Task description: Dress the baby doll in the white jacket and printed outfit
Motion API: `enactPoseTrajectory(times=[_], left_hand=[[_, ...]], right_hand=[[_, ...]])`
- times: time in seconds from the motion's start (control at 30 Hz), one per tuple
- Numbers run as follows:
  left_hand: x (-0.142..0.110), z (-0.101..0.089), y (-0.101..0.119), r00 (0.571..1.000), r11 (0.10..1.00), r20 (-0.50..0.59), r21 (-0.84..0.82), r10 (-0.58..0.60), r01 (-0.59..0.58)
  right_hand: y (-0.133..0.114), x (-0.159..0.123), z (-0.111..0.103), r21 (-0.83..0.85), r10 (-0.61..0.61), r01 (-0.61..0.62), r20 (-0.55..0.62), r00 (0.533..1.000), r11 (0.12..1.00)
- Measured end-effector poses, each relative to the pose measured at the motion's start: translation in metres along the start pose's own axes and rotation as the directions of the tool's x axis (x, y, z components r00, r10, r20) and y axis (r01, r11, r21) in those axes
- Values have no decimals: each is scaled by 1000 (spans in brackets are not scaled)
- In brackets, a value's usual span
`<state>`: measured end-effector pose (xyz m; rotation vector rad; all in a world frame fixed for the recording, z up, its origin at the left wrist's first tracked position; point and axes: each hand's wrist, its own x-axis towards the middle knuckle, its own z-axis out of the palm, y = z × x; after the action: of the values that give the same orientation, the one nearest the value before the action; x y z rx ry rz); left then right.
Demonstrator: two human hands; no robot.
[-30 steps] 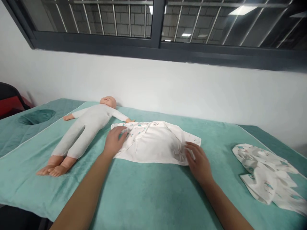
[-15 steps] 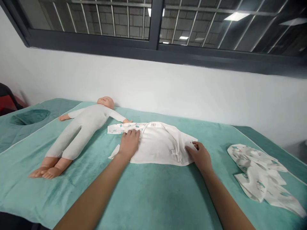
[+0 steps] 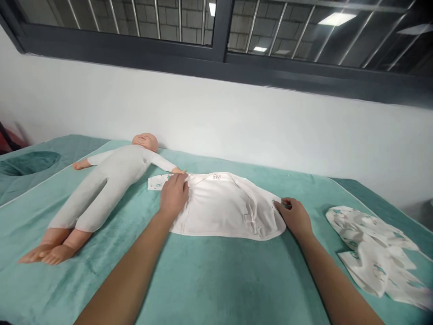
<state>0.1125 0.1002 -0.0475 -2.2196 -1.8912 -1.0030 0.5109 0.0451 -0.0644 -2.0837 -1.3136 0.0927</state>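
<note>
A white baby shirt lies spread on the green bed cover, its plain side with a small printed label up. Its left sleeve, with small green prints, points toward the doll. My left hand rests on the shirt's left side by the sleeve, fingers laid flat over the cloth. At the opposite edge, my right hand pinches the shirt's side between thumb and fingers. The right sleeve cannot be made out. A baby doll in a pale grey body suit lies face up on the left, one hand touching or nearly touching the sleeve.
A crumpled white printed baby garment lies to the right. The green cover spreads under everything, with a round hollow at the far left. Behind stands a white wall below a dark-framed, barred window.
My left hand has shifted left over the shirt and my right hand a little right. The shirt's body is spread wider, and the loose flap at lower left no longer shows.
</note>
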Motion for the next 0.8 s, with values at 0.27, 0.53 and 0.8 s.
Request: enactPoseTrajectory(times=[0.27,0.53,0.8], left_hand=[[-24,24,29,835,849,155,-112,528,-516],[-26,32,26,801,864,336,-99,496,-494],[-23,31,24,810,883,355,-140,467,-448]], right_hand=[[21,49,6,60,-24,23,13,1000,998],[2,96,36,54,56,-51,-96,994,997],[1,95,37,59,76,-62,-281,957,996]])
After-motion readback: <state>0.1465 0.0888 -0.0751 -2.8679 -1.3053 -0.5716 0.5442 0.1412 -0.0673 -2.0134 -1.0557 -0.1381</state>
